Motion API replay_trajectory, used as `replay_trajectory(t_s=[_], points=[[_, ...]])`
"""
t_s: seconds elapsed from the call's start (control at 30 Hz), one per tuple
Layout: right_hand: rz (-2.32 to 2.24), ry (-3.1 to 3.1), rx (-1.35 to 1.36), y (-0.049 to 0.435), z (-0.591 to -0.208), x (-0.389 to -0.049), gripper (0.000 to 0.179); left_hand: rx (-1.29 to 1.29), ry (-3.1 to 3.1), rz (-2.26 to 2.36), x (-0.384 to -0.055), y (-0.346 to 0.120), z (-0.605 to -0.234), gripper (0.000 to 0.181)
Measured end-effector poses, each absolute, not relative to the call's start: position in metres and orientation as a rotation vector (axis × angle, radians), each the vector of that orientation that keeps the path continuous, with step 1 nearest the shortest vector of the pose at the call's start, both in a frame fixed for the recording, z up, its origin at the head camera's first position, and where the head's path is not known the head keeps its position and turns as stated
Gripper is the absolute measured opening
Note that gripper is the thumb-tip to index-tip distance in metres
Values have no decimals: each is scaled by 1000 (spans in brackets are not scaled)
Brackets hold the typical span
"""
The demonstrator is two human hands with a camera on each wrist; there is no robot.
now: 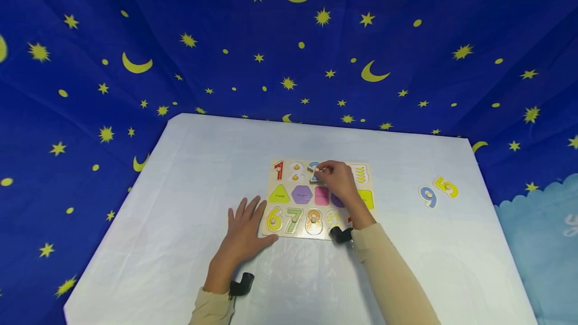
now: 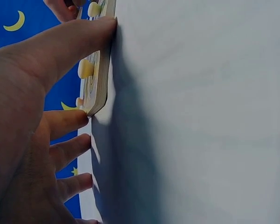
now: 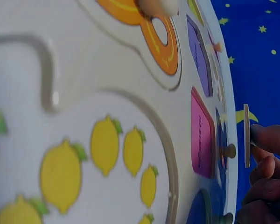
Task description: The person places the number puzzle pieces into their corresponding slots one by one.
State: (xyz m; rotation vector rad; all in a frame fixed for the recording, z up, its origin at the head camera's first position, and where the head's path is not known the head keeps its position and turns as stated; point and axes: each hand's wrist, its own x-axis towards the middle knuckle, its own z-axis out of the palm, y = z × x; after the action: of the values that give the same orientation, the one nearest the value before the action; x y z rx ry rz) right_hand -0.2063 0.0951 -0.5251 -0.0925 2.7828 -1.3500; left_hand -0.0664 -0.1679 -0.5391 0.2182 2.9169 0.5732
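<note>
A wooden number puzzle board (image 1: pixel 307 235) lies on the table. My right hand (image 1: pixel 339 180) is over its top row, pinching a thin wooden puzzle piece (image 3: pixel 247 136) between thumb and fingers. That piece stands edge-on in the right wrist view, its number hidden. Close by is a blue number piece (image 1: pixel 314 165) in the top row. To its left, a recess with printed fruit (image 1: pixel 296 171) lies bare beside the red 1 (image 1: pixel 278 170). My left hand (image 1: pixel 244 234) rests with spread fingers at the board's lower left corner, thumb at the front edge.
A blue 9 piece (image 1: pixel 428 197) and a yellow 5 piece (image 1: pixel 446 187) lie on the white table (image 1: pixel 203 164) right of the board. Yellow 6 (image 1: pixel 274 219), green 7 (image 1: pixel 294 220) and orange 8 (image 1: pixel 313 221) sit in the bottom row. A blue starry cloth (image 1: pixel 217 29) hangs behind.
</note>
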Motion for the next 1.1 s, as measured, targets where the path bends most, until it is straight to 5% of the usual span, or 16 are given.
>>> replay_trajectory(t_s=[1.1], points=[[-1095,2880,-145,52,-528,-215,19,221,2930,524,-69,-168,-533,94]])
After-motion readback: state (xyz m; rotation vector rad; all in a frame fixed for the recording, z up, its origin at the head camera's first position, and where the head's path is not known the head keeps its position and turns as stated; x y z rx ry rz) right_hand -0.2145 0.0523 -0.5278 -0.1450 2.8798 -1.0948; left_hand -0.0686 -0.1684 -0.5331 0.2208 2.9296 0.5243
